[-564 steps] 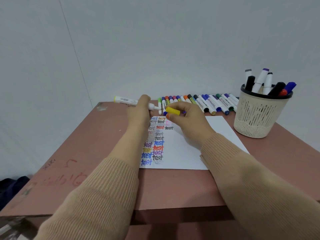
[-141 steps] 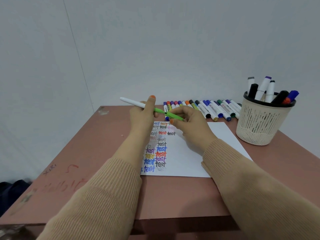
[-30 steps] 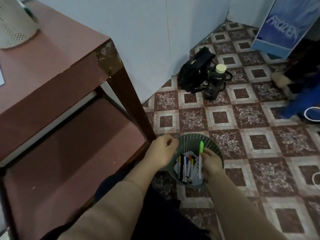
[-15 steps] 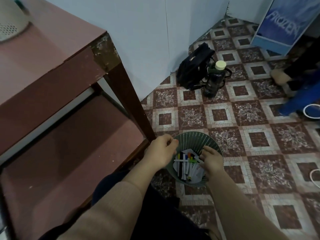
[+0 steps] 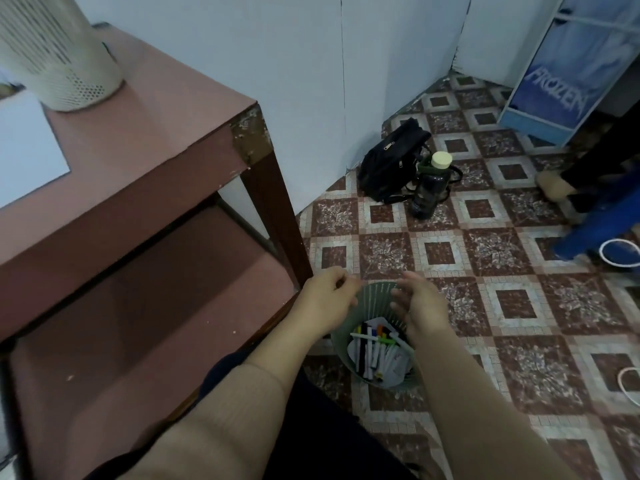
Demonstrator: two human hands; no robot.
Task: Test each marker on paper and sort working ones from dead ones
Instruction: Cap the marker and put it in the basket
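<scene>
Markers (image 5: pixel 372 351) heaped in the bottom of the green bin (image 5: pixel 377 294), down on the floor at 6 o'clock, just off the table (image 5: pixel 156 140) leg. Looks like the dead pile, going by the task. Mostly white barrels with black, orange, yellow and green caps, lying crisscross.

Left hand (image 5: pixel 329 299) at about 10 o'clock of the bin rim, fingers loosely curled, nothing visible in it. Can't tell whether touching the rim or not. Right hand (image 5: pixel 419 306) over the 3 o'clock side, fingers spread and relaxed, a bit blurry, holding nothing. Neither one down on the markers.

Handling-wise: probably light, stiff plastic tubes, smooth and round, so prone to rolling and slipping. Not fragile, fine to drop. Best pinched mid-barrel between thumb and two fingers, staying off the cap, likely to pop off under a pull.

Up at 10 o'clock on the table: cream holder (image 5: pixel 62 64), contents hidden from this angle. Corner of the paper (image 5: pixel 24 147) at 9 o'clock. Black bag (image 5: pixel 391 161) and bottle (image 5: pixel 429 188) at 1 o'clock by the wall.
</scene>
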